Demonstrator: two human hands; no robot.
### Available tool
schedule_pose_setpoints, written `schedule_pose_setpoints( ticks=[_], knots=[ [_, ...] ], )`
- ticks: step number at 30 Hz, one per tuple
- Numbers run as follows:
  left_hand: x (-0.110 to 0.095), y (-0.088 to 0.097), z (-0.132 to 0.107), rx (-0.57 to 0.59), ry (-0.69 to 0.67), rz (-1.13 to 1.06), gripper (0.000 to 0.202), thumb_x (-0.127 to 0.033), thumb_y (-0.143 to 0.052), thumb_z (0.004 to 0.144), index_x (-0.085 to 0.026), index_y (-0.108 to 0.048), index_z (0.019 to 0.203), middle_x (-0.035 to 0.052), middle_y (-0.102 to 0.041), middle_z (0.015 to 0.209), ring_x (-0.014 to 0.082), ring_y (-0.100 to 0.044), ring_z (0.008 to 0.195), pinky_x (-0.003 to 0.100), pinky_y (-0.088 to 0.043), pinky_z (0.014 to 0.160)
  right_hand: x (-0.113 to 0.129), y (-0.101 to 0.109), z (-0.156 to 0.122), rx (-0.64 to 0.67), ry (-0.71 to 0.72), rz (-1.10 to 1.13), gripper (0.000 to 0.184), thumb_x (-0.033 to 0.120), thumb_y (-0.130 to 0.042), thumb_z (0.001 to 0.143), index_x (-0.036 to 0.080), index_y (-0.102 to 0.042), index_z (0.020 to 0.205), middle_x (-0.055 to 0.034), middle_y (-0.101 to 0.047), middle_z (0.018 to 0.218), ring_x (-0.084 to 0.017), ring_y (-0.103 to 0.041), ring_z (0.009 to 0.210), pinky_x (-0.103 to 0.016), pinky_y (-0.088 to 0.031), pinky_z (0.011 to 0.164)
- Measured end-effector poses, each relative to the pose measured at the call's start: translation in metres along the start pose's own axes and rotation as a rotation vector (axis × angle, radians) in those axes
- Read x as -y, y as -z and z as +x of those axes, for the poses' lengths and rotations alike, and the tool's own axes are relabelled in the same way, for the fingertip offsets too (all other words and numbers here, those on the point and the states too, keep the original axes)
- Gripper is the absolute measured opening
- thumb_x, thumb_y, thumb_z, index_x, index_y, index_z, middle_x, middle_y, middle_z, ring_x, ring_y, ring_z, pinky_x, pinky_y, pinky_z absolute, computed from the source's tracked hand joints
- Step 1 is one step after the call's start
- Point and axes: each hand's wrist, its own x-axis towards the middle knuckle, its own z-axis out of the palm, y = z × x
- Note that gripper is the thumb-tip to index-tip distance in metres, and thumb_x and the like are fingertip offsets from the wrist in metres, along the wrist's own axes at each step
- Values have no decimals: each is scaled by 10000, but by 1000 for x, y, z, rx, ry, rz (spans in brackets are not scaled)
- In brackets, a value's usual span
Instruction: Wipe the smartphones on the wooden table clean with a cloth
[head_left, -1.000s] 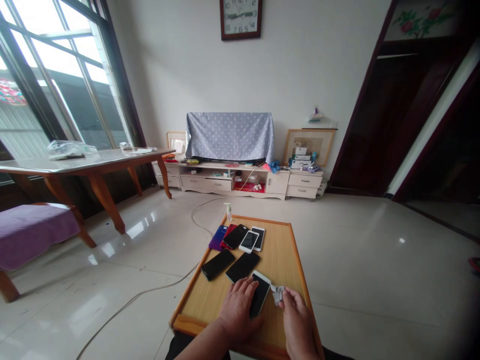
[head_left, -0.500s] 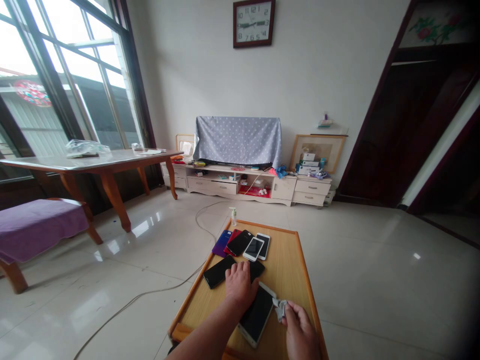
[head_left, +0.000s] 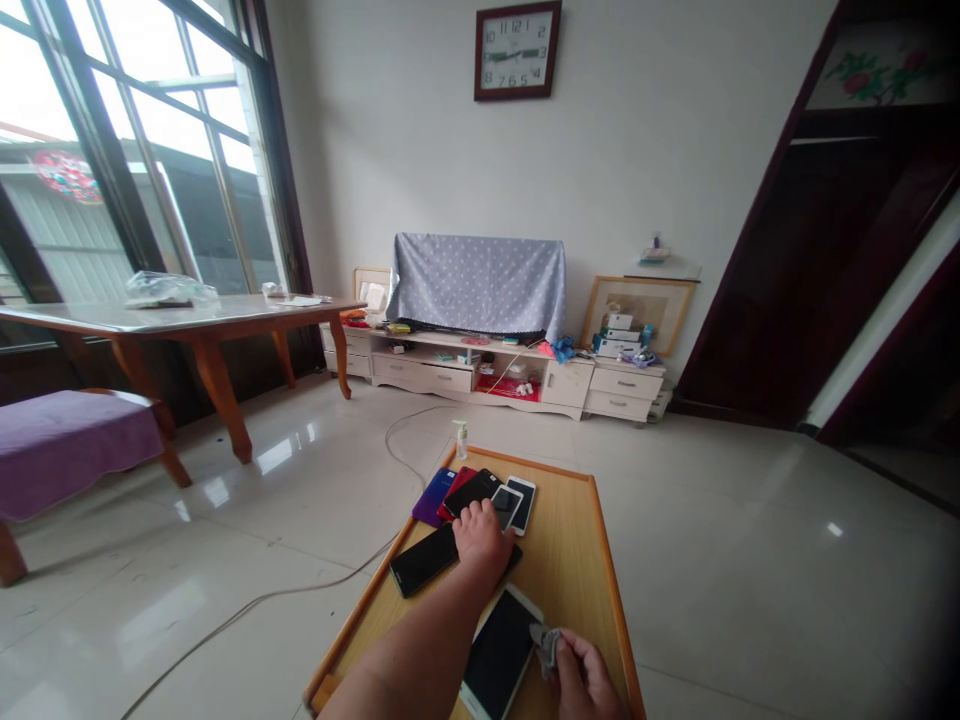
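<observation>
The left hand (head_left: pixel 481 540) had moved from the white phone (head_left: pixel 499 650) to the farther phones (head_left: pixel 472 492), leaving the nearer screen mostly bare on the tabletop (head_left: pixel 566 545); whether the left fingers gripped anything couldn't be told. The right hand (head_left: pixel 587 678) pinched a cloth (head_left: pixel 547 646) by the white phone's edge.

Phones (head_left: pixel 501 648) on tray (head_left: pixel 562 545), bottle (head_left: pixel 461 443) at far left corner; cabinet (head_left: pixel 566 386) beyond (clock (head_left: pixel 517 52) on wall (head_left: pixel 637 150) above).

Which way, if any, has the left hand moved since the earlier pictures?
Yes: the left hand has moved forward, away from the nearest white phone, closer to the tray table's far rim.
</observation>
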Motion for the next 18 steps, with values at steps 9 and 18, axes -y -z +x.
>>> schedule_pose_setpoints(
  ticks=[9,18],
  knots=[
    [12,8,-29,14,22,-15,650,-505,-706,721,-204,-504,1260,139,-636,1218,346,-545,1175,416,-377,951,-20,4,5,62,-20,6,645,738,-672,679,190,-706,1019,-85,-786,913,-273,-730,797,-343,-569,703],
    [79,38,-96,-38,-2,-9,566,-483,-669,769,-223,-525,1251,106,-627,1196,321,-513,1155,417,-356,980,-32,7,-10,117,83,-65,574,679,-607,834,194,-678,1133,-65,-772,986,-246,-716,864,-333,-537,785]
  ],
)
